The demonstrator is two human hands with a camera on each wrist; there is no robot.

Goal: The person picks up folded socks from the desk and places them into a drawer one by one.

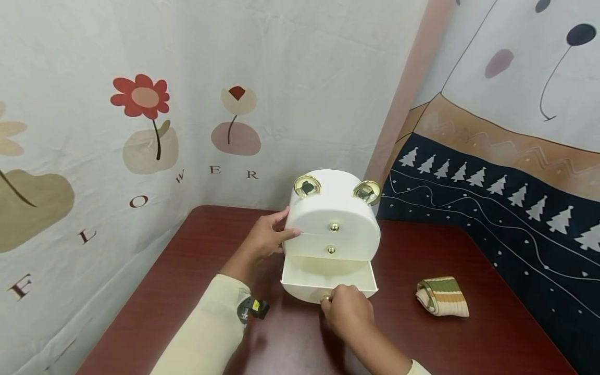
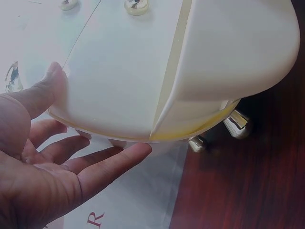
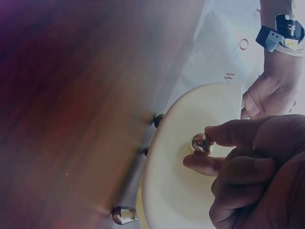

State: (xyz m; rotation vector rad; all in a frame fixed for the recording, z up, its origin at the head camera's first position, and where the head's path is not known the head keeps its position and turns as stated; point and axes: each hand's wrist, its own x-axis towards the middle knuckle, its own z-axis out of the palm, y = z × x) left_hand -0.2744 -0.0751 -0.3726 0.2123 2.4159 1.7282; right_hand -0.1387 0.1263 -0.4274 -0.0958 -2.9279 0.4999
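Note:
A white rounded drawer box point(image 1: 333, 216) stands on the table, with two gold round ears on top and small gold knobs on its front. Its bottom drawer point(image 1: 304, 294) is pulled out toward me. My left hand point(image 1: 268, 237) grips the box's left side, thumb on the front panel and fingers spread along the curved side wall point(image 2: 109, 107). At the drawer's front, my right hand point(image 1: 349, 312) pinches the gold knob point(image 3: 199, 143) between thumb and index finger, the other fingers curled in.
A folded striped cloth point(image 1: 442, 297) in green, orange and cream lies to the right on the dark red table point(image 1: 197, 245). Short gold feet point(image 2: 237, 125) show under the box. Behind the table hang a flower-printed curtain point(image 1: 304, 94) and a navy tree-patterned one point(image 1: 469, 208).

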